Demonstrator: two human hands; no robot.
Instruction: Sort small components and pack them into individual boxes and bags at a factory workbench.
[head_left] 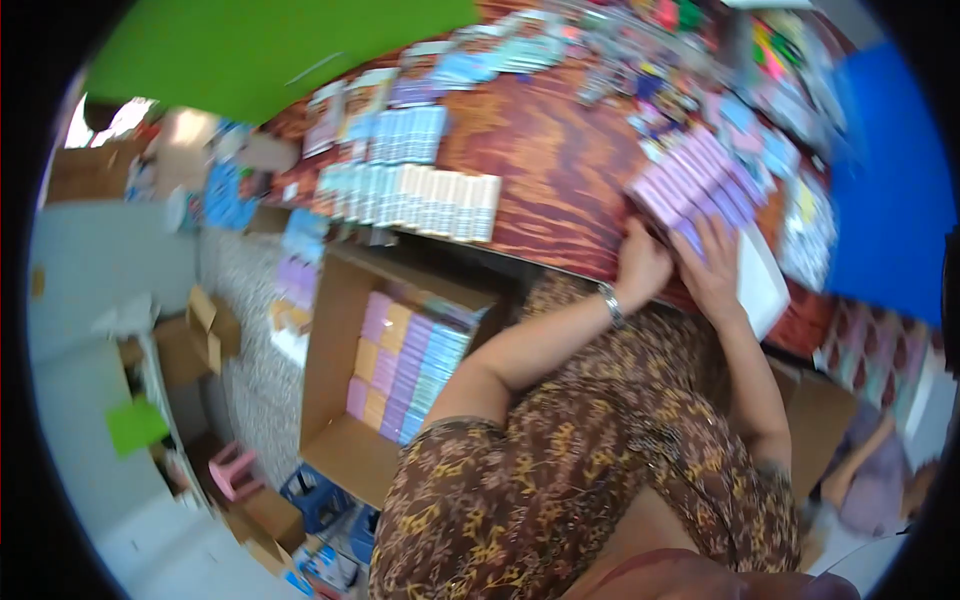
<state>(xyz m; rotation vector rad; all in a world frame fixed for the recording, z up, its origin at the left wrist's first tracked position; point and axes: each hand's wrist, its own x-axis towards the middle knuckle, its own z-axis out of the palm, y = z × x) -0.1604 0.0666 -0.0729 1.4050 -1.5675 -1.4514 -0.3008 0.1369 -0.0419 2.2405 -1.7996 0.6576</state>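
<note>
On the patterned red-brown table, a row of small purple boxes (695, 180) lies packed side by side in front of me. My right hand (712, 265) rests with its fingers stretched over the near ends of these boxes. Close beside it, my left hand (645, 265) has its fingers curled in at the boxes' near left corner; what they hold, if anything, is hidden. A white flat-sided thing (765, 280), perhaps a box or tray, sits just right of my right hand. Motion blur softens the details.
Rows of light-blue and cream small boxes (410, 200) stand at the table's left. Below them is an open cardboard carton (335, 400) filled with purple, orange and blue boxes. Loose colourful items (660, 80) crowd the table's far right. A blue panel (895, 190) stands at right.
</note>
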